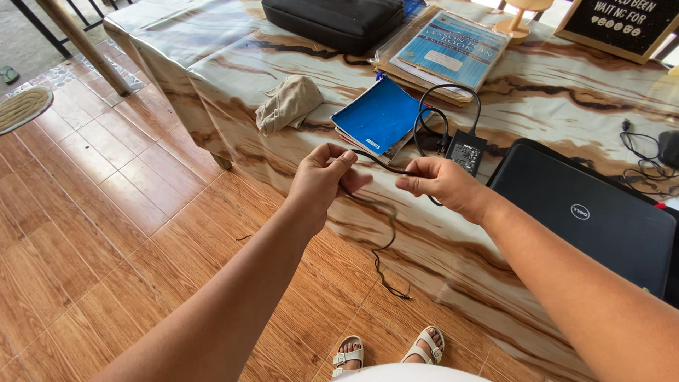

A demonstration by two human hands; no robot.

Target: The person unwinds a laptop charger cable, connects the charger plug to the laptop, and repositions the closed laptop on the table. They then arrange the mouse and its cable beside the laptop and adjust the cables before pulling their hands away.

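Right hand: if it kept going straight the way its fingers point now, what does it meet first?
The right hand points across at the left hand, both pinching the black cable. Those fingers likely come first, though depth is uncertain.

Counts, head view:
- Hands: 2, left hand (pixel 322 177) and right hand (pixel 442 182).
- Black cable (pixel 387 237): 1.
- Power adapter (pixel 465 151): 1.
- Closed laptop (pixel 587 216): 1.
- Blue notebook (pixel 378 117): 1.
- Blue-covered book (pixel 453 48) on a stack: 1; stack depth unclear.
- Black case (pixel 332 21): 1.
- Beige cap (pixel 288 102): 1.
- Letter board (pixel 622 25): 1.
- Sandalled feet (pixel 385 350): 2.
- Table (pixel 212 64): 1.
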